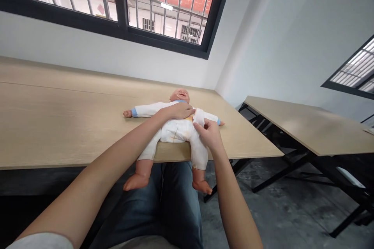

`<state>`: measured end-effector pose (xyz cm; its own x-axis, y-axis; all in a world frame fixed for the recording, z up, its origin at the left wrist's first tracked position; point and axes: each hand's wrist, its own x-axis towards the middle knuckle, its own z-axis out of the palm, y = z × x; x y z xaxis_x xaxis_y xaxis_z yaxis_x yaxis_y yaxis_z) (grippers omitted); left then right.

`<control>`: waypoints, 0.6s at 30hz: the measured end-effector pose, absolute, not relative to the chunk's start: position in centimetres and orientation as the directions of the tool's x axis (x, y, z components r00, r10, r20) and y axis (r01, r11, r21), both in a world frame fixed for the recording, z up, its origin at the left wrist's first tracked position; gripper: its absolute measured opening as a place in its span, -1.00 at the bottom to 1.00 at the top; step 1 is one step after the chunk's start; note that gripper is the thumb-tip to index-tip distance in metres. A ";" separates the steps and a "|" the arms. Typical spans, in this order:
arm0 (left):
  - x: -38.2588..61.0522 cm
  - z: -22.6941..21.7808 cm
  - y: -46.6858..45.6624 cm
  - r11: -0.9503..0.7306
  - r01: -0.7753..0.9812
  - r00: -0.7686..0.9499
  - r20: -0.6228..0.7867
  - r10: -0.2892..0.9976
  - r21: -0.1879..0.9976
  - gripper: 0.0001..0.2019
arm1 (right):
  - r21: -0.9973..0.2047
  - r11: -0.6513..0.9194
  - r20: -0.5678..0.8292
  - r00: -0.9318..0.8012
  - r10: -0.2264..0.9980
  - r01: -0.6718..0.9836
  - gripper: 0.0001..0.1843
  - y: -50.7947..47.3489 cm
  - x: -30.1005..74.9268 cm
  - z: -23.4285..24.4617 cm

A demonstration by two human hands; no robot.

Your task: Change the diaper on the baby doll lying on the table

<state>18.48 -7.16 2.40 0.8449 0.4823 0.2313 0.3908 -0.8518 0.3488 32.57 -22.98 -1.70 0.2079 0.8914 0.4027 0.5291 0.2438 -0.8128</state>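
Head cam: baby doll (175,130) under hands; L (175,111) flat on chest (181,103), R (209,134) pinching cloth (199,117).

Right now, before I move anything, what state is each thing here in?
Baby doll, on its back, feet past the table edge
White romper, on the doll, yellow showing at the chest
Left hand, flat on the doll's chest
Right hand, pinching bunched white fabric
Window, shut, barred outside
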 end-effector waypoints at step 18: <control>15.6 2.9 -5.9 -0.690 0.440 0.785 0.127 0.607 0.575 -0.75 | -0.822 -0.022 0.158 0.266 0.951 0.569 -0.77 -15.2 33.2 -3.0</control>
